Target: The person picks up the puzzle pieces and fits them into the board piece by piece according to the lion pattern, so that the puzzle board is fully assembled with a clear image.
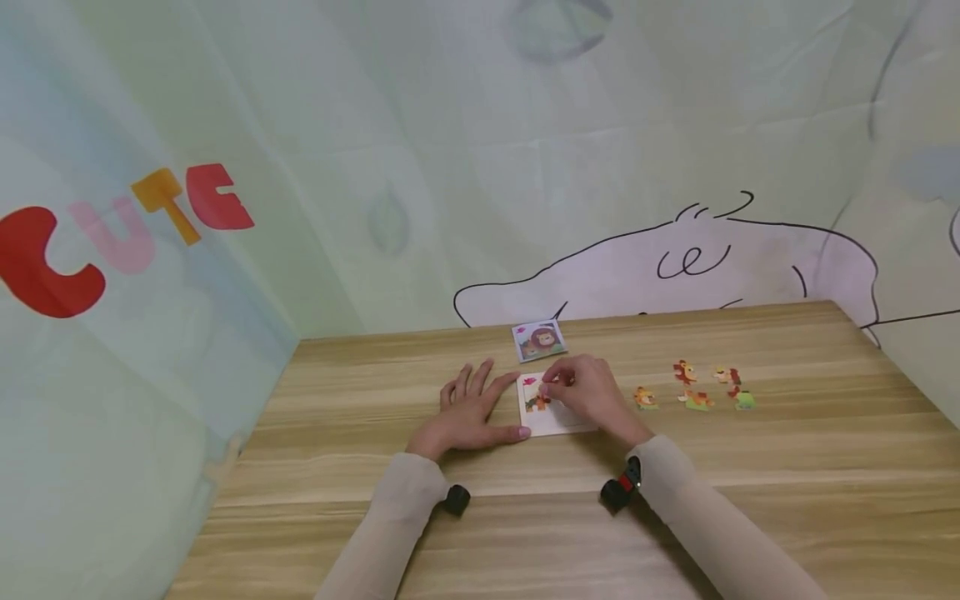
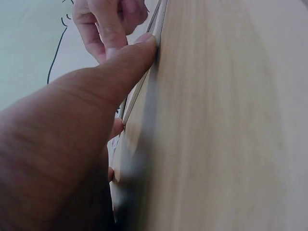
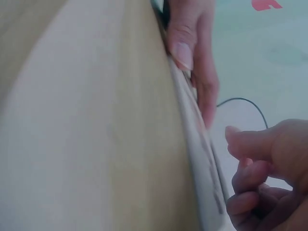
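Note:
A white puzzle board (image 1: 562, 423) lies on the table, with a pink bird print and some orange-brown pieces (image 1: 537, 404) at its left side. My left hand (image 1: 471, 417) rests with fingers spread on the wood, its thumb and index fingertip touching the board's left edge. Over the board, my right hand (image 1: 588, 392) has thumb and fingers bent together at a small reddish puzzle piece (image 1: 543, 389), which the fingertips partly cover. In the right wrist view the curled right fingers (image 3: 252, 175) hover beside the board, the piece out of sight.
Several loose animal puzzle pieces (image 1: 696, 399) lie to the right of the board. Behind it is a square lion picture card (image 1: 540, 340). The wooden table (image 1: 337, 400) ends at a printed curtain (image 1: 420, 208). Each wrist carries a small black camera.

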Motion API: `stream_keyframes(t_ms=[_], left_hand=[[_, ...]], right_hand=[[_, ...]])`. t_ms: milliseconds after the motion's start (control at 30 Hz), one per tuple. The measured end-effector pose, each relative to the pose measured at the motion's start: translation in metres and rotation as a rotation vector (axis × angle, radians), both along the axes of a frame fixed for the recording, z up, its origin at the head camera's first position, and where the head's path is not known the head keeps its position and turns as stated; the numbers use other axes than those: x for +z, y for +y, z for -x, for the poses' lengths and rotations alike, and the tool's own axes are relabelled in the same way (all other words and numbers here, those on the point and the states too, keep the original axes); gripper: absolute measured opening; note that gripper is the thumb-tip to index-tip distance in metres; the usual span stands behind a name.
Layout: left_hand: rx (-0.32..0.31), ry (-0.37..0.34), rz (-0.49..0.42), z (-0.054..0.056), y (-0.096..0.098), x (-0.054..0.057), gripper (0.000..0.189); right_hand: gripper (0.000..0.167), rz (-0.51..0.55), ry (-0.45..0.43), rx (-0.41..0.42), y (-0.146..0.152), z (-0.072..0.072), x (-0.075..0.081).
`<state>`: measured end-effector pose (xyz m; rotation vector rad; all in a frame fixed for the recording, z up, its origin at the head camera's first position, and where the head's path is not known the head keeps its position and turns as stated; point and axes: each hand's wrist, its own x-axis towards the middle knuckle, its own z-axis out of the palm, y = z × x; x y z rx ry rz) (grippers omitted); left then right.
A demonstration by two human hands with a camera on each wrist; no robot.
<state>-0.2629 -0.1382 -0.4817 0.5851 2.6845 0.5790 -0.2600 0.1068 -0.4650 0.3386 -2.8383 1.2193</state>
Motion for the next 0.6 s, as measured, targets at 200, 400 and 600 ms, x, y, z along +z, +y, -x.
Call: stream_keyframes(t_ms=[200,400,600], left_hand=[[-0.001,0.005,0.007,0.0,0.002,0.0,0.097],[-0.014,0.015,0.008,0.002,0.002,-0.003,0.098],[-0.011,0.015,0.007,0.002,0.001,-0.003,0.098]], right_hand=[[0.017,0.011,-0.046,-0.064,0.023,-0.002,0.009],[0.025,0.009,-0.109,-0.116,0.053,-0.003,0.015],[0.032,0.008,-0.104,-0.124,0.079,-0.005,0.023]])
